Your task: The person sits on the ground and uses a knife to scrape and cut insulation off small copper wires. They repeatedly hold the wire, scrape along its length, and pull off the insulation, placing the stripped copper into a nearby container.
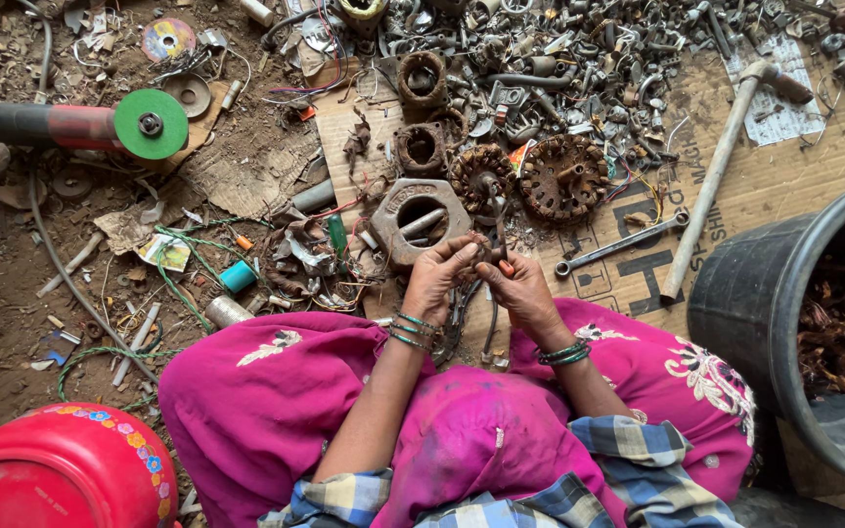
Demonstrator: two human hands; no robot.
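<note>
I sit on the ground in pink cloth, both hands raised in front of my knees. My left hand (439, 277) and my right hand (518, 291) meet around a small dark metal piece (490, 256) with thin wire hanging from it. Both hands pinch it between the fingertips. Just beyond my hands lie a grey hexagonal metal housing (421, 217), a rusty wound coil (480, 176) and a rusty round rotor plate (563, 177). Green bangles circle both wrists.
A black bucket (735, 293) with rusty scraps stands at the right. A long hammer (716, 166) and a spanner (621, 243) lie on cardboard. An angle grinder with a green disc (150, 124) lies far left. A red pot (61, 469) sits near left. Scrap metal heaps the far side.
</note>
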